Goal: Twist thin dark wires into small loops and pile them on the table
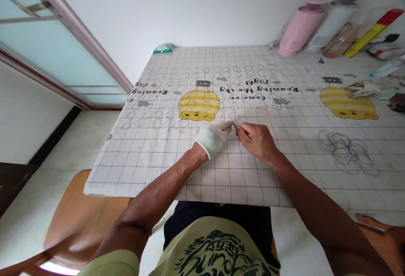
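Observation:
Over the table's near middle, my left hand (218, 135), in a white knit glove, has its fingers pressed together and pointing right. Just beside its fingertips, my bare right hand (256, 139) is closed in a pinch. Between them is a thin grey wire (234, 127), very fine and partly hidden by the fingers. Beyond my hands, several thin wire pieces bent into loops and figure-eights (190, 71) lie in rows across the printed tablecloth (152, 162). To the right sits a loose tangle of similar wire (346, 151).
Along the wall at the back right stand a pink cylinder (300, 29), a white cylinder (330, 25), a bottle (340, 42) and a yellow-red box (373, 33). A crumpled glove (368, 87) lies at right. A green-white packet (163, 48) rests at the far left corner; a wooden chair (82, 217) is below left.

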Demonstrator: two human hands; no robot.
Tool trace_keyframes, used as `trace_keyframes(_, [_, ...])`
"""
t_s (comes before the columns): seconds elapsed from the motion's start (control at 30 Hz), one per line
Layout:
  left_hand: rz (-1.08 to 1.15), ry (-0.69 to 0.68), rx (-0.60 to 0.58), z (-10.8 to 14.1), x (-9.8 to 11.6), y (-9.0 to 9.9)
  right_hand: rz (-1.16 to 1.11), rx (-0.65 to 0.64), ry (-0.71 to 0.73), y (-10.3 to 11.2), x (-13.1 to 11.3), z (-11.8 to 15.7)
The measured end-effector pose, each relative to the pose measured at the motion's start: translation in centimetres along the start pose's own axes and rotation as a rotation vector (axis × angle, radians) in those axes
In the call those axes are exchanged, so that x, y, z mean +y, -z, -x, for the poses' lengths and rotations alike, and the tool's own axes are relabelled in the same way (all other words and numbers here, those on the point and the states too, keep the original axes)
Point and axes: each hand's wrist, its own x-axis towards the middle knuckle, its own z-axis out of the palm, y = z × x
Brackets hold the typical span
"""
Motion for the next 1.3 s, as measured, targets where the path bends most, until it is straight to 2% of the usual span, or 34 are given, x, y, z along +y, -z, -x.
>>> trace_keyframes(0.17, [0.045,0.012,-0.069,0.5,0.5,0.8,0.163,0.086,0.066,-1.0,0.2,0.3])
trace_keyframes(0.3, [0.156,0.086,-0.172,0.7,1.7,1.8,0.118,0.103,0.053,-1.0,0.0,0.3])
trace_keyframes(0.37, [0.215,0.142,-0.169,0.6,2.1,2.0,-0.050,0.048,-0.004,-0.4,-0.4,0.1])
trace_keyframes(0.5, [0.213,0.215,-0.073,0.1,2.0,2.1,-0.494,-0.076,-0.201,1.7,-0.9,-0.5])
trace_keyframes(0.57, [0.180,0.206,-0.025,0.0,1.7,2.2,-0.590,-0.124,-0.257,2.8,-0.8,-0.7])
trace_keyframes(0.77, [0.066,0.113,0.071,0.0,1.2,2.4,-0.530,-0.420,-0.242,4.2,0.7,-0.8])
trace_keyframes(0.97, [0.040,0.062,0.117,0.2,1.3,2.2,-0.507,-0.481,-0.229,4.3,1.2,-0.6])
trace_keyframes(1.03, [0.031,0.080,0.152,0.1,1.5,2.6,-0.513,-0.455,-0.297,4.5,1.4,-0.2])
trace_keyframes(1.17, [0.034,0.107,0.264,0.0,1.7,3.8,-0.486,-0.315,-0.500,5.1,3.3,1.3])
trace_keyframes(1.3, [0.041,0.042,0.346,0.3,1.6,4.3,-0.389,-0.163,-0.623,5.1,5.9,2.0])
